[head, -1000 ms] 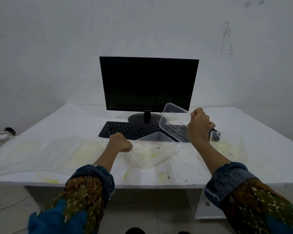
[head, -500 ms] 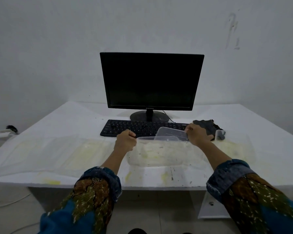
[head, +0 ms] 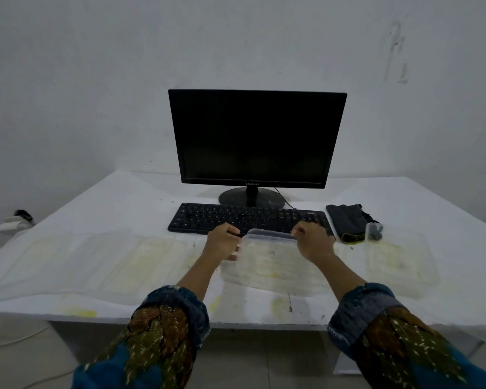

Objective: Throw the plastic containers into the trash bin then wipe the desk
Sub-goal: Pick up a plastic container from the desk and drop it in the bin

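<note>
Left hand (head: 222,244) and right hand (head: 312,242) each grip a far corner of the stacked containers (head: 272,268) at the tabletop's (head: 124,203) near centre, just before the keyboard (head: 247,217); the thin, smeared plastic may flex or slip on lifting, dropping residue onto the keys.

one monitor (head: 257,138), one keyboard (head: 247,218), one cloth (head: 348,220)

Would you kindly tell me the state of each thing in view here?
monitor, screen dark.
clear container, gripped by left hand and right hand, another nested inside.
right-side container, lidless, stained, lying untouched.
dark cloth, bunched, untouched.
desk, yellow-stained, not yet wiped.
</note>
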A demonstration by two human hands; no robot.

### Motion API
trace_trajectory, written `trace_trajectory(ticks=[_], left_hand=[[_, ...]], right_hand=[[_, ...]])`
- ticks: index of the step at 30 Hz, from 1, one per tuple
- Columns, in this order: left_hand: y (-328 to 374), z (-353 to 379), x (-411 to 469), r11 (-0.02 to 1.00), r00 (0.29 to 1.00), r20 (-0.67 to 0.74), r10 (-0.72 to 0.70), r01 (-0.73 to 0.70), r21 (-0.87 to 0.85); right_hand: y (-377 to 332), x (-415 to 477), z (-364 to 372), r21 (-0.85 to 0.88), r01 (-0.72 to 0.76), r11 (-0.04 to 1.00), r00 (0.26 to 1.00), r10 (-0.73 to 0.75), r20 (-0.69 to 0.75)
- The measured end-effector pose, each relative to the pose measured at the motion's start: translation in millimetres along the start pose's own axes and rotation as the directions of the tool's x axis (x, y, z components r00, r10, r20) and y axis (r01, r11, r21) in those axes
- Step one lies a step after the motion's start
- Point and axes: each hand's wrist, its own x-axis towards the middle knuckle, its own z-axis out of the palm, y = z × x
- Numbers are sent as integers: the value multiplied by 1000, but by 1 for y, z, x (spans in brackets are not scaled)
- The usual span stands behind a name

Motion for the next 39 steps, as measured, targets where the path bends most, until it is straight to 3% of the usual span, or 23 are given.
trace_trajectory(ticks=[6,15,21,29,35,39], left_hand=[[-1,0,-1,1000,1000,-24,5,-4,24],[-1,1,-12,973,996,-15,92,-86,214],[-2,-2,-16,999,998,-45,41,-40,13],[-5,-3,-16,1000,1000,-16,10,-10,15],[-7,-2,-13,990,994,-50,100,-94,105],[-7,-4,-14,990,990,-58,127,-123,68]], right_hand=[[-10,-9,4,43,37,998,999,-36,-32],[-9,-26,-1,-87,81,993,996,-77,51],[-6,-37,1,20,86,996,994,-87,60],[-5,-32,5,68,75,995,997,-76,9],[-5,-31,9,98,36,995,996,-28,-86],[-5,-31,10,73,38,997,992,-29,-126]])
